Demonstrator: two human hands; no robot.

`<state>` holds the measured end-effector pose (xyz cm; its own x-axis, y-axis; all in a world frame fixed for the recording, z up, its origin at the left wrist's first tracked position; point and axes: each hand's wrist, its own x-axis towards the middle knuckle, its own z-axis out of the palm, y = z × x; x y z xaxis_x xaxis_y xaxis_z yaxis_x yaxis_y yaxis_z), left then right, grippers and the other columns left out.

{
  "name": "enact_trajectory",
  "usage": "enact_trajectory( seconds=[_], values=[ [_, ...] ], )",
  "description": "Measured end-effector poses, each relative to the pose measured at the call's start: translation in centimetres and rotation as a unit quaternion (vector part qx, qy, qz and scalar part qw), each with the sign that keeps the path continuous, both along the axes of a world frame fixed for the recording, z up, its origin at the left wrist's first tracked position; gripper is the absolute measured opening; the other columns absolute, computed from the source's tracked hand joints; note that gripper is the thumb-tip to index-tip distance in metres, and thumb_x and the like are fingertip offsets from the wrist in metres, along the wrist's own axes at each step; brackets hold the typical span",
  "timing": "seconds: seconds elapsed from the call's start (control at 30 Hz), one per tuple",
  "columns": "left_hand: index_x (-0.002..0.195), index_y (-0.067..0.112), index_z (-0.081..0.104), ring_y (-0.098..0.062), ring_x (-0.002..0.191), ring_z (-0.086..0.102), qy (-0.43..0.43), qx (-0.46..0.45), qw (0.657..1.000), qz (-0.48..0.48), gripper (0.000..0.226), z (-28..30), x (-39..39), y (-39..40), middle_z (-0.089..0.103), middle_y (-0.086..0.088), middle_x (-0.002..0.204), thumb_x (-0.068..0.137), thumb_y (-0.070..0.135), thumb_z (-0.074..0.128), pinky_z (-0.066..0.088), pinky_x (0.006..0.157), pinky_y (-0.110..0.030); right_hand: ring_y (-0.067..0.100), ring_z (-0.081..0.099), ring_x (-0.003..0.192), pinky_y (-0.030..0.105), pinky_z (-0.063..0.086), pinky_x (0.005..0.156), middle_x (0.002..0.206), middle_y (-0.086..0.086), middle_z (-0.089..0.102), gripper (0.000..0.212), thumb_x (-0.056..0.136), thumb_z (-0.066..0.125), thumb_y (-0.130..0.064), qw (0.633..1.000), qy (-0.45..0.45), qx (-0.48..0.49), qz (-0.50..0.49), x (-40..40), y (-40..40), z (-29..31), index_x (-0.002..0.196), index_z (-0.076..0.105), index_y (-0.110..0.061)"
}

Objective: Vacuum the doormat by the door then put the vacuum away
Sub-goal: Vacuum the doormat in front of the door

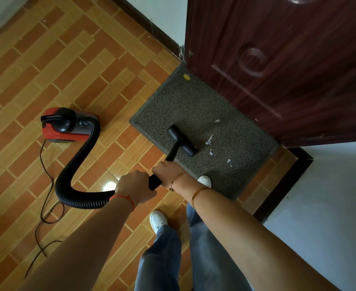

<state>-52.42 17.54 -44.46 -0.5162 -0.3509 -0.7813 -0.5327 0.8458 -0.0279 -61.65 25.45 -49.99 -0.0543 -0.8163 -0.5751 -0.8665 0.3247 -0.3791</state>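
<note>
Nothing to read here, folks. The red vacuum [68, 127] on the floor shows no brand name or label that can be made out. The doormat [194, 114] carries a small yellow spot near its far corner, but no letters or numbers can be seen on it. The dark door [277, 70] shows only moulded shapes, no sign, no number. No legible text anywhere in this view.

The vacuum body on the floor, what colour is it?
Red and black vacuum body, seen in the head view.
</note>
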Motion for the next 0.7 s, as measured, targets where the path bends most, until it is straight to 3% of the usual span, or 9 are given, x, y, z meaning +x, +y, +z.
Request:
enact_trajectory(
  seconds=[0.4, 0.7],
  values=[
    [0.087, 0.02, 0.063, -0.016, 0.06, 0.059, 0.007, -0.007, 1.0, -0.007, 0.018, -1.8, -1.0, 0.9, 0.057, 0.004, 0.069, 0.08, 0.035, 0.055, 0.043, 0.049, -0.024, 0.028, 0.064, 0.096, 0.035, 0.052, 0.068, 0.105, 0.011, 0.06, 0.014, 0.093, 0.049, -0.007, 0.999, 0.007, -0.005, -0.036, -1.0, 0.9, -0.9, 0.103, 0.059, -0.008],
    [0.089, 0.02, 0.06, -0.012, 0.055, 0.052, -0.001, 0.004, 1.0, 0.009, 0.019, -2.5, -3.0, 2.0, 0.056, 0.005, 0.07, 0.082, 0.037, 0.054, 0.035, 0.043, -0.023, 0.033, 0.056, 0.112, 0.036, 0.051, 0.077, 0.12, 0.017, 0.056, 0.029, 0.093, 0.047, -0.001, 0.998, 0.055, 0.01, 0.008, -3.0, 1.8, -2.2, 0.12, 0.054, -0.005]
  ],
)
